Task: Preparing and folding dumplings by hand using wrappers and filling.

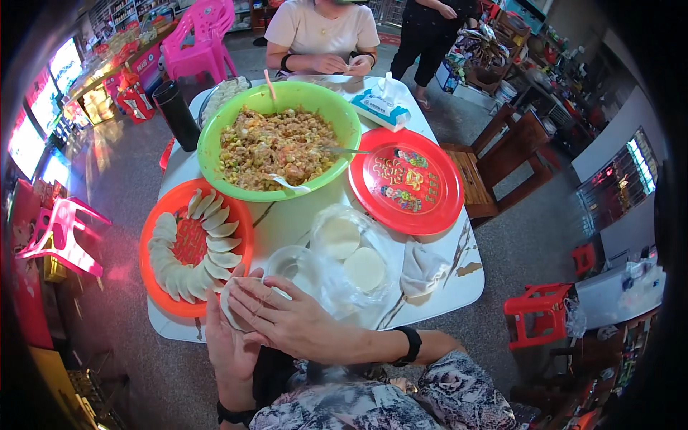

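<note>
A pale dumpling wrapper [231, 307] is cupped in my left hand [228, 345], and my right hand [292, 315] lies across it with its fingers on the dough. The fingers hide much of the wrapper, so any filling inside cannot be seen. Just beyond my hands, a red plate [147, 288] carries a ring of folded white dumplings [223, 244]. A small clear bowl [290, 259] stands close to my right fingers. Beside it, round wrappers [364, 269] lie in a clear plastic bag [322, 223].
Minced filling [276, 143] with spoons fills a green basin [342, 118]. Around it are a red lid [441, 188], a tissue pack [380, 107], a black flask [175, 115] and a white cloth [423, 269]. Opposite, a person [322, 32] pinches something pale; another stands behind. A wooden chair [494, 165] adjoins the table.
</note>
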The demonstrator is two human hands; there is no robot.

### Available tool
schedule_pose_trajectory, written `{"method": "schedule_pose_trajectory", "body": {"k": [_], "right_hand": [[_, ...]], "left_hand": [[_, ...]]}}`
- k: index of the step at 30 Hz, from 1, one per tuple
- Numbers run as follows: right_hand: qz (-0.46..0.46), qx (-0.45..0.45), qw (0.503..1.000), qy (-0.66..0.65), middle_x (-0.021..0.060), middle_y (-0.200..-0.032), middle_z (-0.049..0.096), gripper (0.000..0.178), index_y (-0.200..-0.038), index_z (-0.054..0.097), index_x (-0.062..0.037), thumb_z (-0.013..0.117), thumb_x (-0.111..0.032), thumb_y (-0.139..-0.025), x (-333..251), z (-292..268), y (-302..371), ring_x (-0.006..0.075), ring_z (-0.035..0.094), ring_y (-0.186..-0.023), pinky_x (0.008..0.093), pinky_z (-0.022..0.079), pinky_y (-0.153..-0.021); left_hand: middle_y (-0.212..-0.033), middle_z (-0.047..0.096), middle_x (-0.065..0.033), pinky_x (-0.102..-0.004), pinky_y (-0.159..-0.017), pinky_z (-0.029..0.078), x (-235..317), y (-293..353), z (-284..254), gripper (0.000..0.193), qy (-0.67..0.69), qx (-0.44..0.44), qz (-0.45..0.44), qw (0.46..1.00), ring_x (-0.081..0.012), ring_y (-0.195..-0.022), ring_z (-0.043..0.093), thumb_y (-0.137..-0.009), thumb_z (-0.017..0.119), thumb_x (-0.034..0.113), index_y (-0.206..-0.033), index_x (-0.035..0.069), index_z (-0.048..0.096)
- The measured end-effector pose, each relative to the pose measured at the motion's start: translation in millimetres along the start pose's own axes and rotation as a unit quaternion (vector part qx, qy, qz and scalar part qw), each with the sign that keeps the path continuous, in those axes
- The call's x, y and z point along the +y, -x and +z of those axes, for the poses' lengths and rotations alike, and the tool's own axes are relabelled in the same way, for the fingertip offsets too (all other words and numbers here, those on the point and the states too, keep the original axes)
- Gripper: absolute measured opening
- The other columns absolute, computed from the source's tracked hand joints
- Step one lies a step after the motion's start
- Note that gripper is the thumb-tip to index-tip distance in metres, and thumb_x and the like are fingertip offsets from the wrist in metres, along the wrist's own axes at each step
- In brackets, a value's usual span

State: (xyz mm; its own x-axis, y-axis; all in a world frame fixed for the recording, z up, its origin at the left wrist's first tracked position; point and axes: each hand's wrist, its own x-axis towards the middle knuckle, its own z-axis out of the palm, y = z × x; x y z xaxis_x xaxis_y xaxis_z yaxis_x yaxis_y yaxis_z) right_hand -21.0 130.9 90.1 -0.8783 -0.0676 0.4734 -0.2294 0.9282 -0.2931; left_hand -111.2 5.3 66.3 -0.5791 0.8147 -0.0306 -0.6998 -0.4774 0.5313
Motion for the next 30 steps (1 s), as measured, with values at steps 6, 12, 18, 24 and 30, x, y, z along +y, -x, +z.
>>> {"method": "schedule_pose_trajectory", "body": {"k": [6,12,18,24,30], "right_hand": [[0.017,0.021,0.998,-0.057,0.0068,-0.141,0.049,0.052,-0.134,0.052,-0.0055,0.056,-0.034,-0.091,-1.4,1.9,4.1,0.0215,0.039,-0.136,0.0405,0.029,-0.111],[0.015,0.059,0.998,0.014,0.0057,-0.137,0.052,0.049,-0.131,0.054,-0.0062,0.059,-0.031,-0.089,1.3,4.7,4.0,0.0208,0.042,-0.133,0.0403,0.032,-0.109],[0.026,0.066,0.994,-0.081,0.0047,-0.132,0.055,0.047,-0.126,0.058,-0.0059,0.064,-0.028,-0.085,3.3,7.8,5.7,0.0194,0.046,-0.129,0.0396,0.034,-0.107],[0.005,0.097,0.995,-0.028,0.0042,-0.128,0.056,0.045,-0.123,0.06,-0.0056,0.065,-0.027,-0.084,5.0,13.3,4.4,0.0197,0.048,-0.126,0.0395,0.035,-0.105],[0.017,0.08,0.996,-0.044,0.0049,-0.13,0.055,0.044,-0.125,0.059,-0.0057,0.063,-0.025,-0.086,1.0,12.6,1.9,0.0197,0.047,-0.128,0.0395,0.035,-0.106]], "left_hand": [[-0.147,0.039,-0.0179,-0.0395,-0.114,0.032,-3.7,4.1,-0.7,0.06,-0.003,0.054,-0.026,0.998,-0.0277,-0.136,0.038,-0.105,0.025,0.046,-0.147,0.004,0.032],[-0.145,0.041,-0.0182,-0.0395,-0.114,0.033,-0.6,7.4,0.0,0.059,-0.013,-0.005,0.02,1.0,-0.0266,-0.135,0.04,-0.105,0.025,0.044,-0.145,0.002,0.033],[-0.143,0.042,-0.0174,-0.0363,-0.106,0.043,-3.9,6.7,-9.6,0.057,0.191,0.011,-0.033,0.981,-0.0249,-0.131,0.045,-0.105,0.027,0.043,-0.145,0.003,0.033],[-0.142,0.044,-0.0167,-0.0324,-0.098,0.049,-1.1,3.9,-1.8,0.057,0.154,0.029,-0.04,0.987,-0.0241,-0.128,0.049,-0.105,0.029,0.043,-0.144,0.002,0.034],[-0.142,0.044,-0.0172,-0.0352,-0.106,0.043,-3.2,4.8,-7.2,0.058,0.112,0.076,-0.03,0.99,-0.0256,-0.131,0.045,-0.105,0.029,0.044,-0.144,0.002,0.035]]}}
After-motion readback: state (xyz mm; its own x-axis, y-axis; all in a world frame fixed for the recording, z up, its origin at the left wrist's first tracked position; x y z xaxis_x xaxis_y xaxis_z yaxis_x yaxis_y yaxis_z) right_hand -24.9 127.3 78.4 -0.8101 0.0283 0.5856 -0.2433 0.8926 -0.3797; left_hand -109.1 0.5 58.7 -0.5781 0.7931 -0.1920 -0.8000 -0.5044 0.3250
